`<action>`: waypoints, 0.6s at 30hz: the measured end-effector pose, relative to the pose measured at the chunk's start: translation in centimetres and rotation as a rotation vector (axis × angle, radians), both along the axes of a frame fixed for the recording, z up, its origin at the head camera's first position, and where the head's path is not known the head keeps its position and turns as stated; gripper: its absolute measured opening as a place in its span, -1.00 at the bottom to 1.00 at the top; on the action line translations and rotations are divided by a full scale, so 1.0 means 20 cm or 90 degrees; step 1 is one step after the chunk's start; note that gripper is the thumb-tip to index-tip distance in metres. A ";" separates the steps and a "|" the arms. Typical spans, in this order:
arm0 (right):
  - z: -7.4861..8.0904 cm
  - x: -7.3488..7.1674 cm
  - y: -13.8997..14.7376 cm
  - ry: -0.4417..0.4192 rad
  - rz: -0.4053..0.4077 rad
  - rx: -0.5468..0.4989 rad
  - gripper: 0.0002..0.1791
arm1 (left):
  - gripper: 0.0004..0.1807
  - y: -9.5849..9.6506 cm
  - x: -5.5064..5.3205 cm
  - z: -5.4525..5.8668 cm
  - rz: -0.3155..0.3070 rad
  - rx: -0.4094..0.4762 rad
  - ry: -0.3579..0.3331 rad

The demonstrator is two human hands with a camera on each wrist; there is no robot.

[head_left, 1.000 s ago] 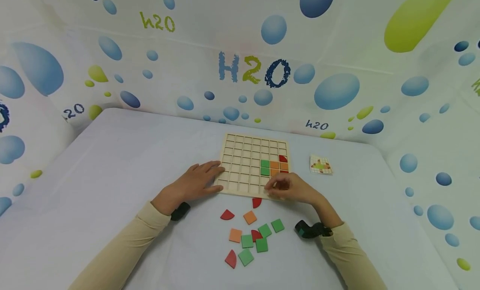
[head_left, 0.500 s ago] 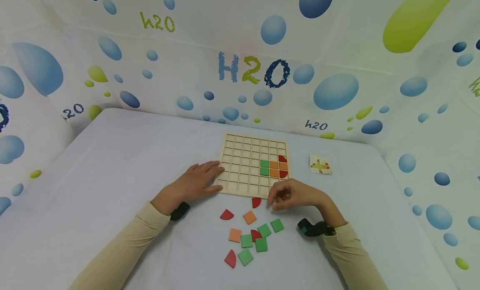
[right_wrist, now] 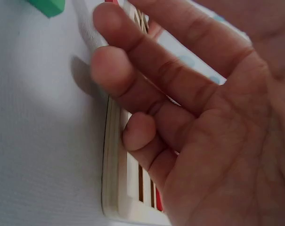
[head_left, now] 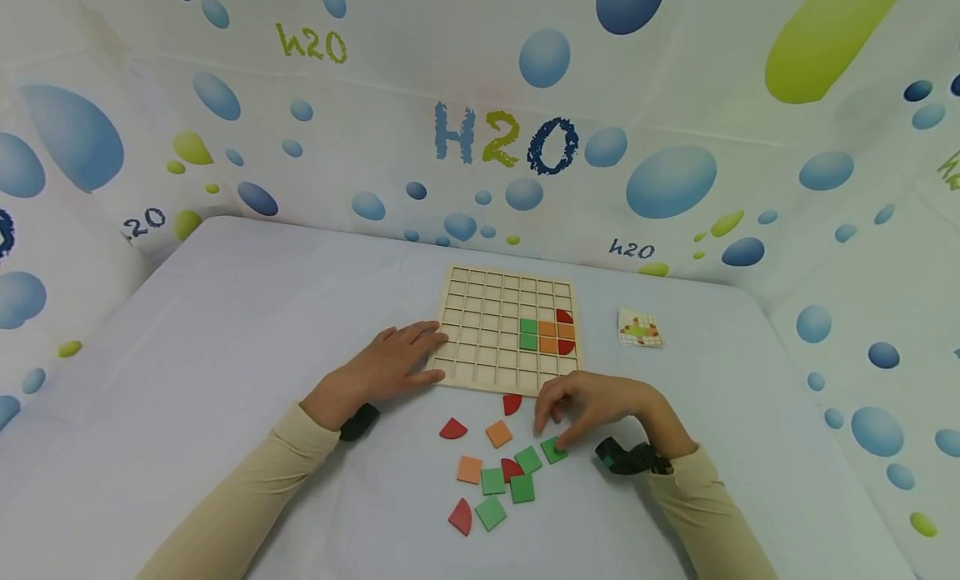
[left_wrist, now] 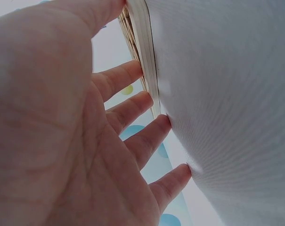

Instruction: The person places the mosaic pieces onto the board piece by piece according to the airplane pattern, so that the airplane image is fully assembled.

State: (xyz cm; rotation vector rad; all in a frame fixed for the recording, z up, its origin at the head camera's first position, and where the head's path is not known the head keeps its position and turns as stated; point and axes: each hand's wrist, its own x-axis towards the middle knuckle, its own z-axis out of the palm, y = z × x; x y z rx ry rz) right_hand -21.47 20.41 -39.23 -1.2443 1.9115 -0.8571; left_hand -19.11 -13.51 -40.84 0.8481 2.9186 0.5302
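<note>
Board (head_left: 491,325) of matt, smooth wood

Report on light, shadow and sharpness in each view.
Head view: fairly even light, the board and tiles small but distinct; left wrist view: dim, the left hand looming large near the lens; right wrist view: a soft-edged shadow on the cloth beside the right hand.

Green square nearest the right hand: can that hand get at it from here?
Likely yes: the right hand appears free, its thumb is at the green square, and no other piece covers it; contact is unclear.
</note>
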 end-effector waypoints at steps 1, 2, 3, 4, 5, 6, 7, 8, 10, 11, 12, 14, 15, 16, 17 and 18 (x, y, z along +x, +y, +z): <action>0.00 0.00 0.00 0.002 0.004 0.009 -0.74 | -0.40 0.00 0.00 0.00 0.000 0.000 0.001; 0.01 0.01 -0.01 0.004 0.007 0.018 -0.73 | -0.40 0.00 0.00 0.00 0.000 0.000 0.002; 0.01 0.01 -0.01 0.003 0.008 0.027 -0.73 | -0.40 0.00 0.00 0.00 0.000 0.001 0.003; 0.01 0.02 -0.01 0.002 0.009 0.035 -0.71 | -0.40 0.00 0.00 0.00 0.000 0.001 0.003; 0.02 0.02 -0.01 0.002 0.010 0.042 -0.70 | -0.40 0.00 0.00 0.00 0.000 0.002 0.003; 0.02 0.03 -0.02 -0.002 0.012 0.048 -0.69 | -0.40 0.00 0.00 0.00 -0.001 0.003 0.002; 0.03 0.03 -0.02 -0.003 0.015 0.054 -0.68 | -0.40 0.00 0.00 0.00 -0.001 0.003 0.002; 0.03 0.03 -0.02 -0.003 0.017 0.060 -0.67 | -0.40 0.00 0.00 0.00 0.000 0.004 0.001; 0.04 0.04 -0.02 0.004 0.023 0.067 -0.66 | -0.40 0.00 0.00 0.01 0.000 0.003 -0.002; 0.04 0.04 -0.03 0.008 0.025 0.069 -0.66 | -0.40 0.00 0.00 0.01 0.000 0.002 -0.002; 0.04 0.04 -0.03 0.015 0.027 0.071 -0.67 | -0.40 0.00 0.00 0.01 0.000 0.002 -0.002; 0.04 0.04 -0.03 0.027 0.027 0.073 -0.67 | -0.40 0.00 0.00 0.01 0.001 0.001 -0.004; 0.04 0.04 -0.02 0.029 0.025 0.072 -0.68 | -0.40 0.00 0.00 0.01 0.001 0.002 -0.005; 0.04 0.04 -0.02 0.030 0.023 0.072 -0.68 | -0.40 0.00 0.00 0.01 0.001 0.002 -0.005; 0.04 0.04 -0.02 0.028 0.019 0.073 -0.68 | -0.40 0.00 0.00 0.01 0.002 0.003 -0.006; 0.04 0.04 -0.02 0.026 0.016 0.075 -0.68 | -0.40 0.00 0.00 0.01 0.002 0.003 -0.007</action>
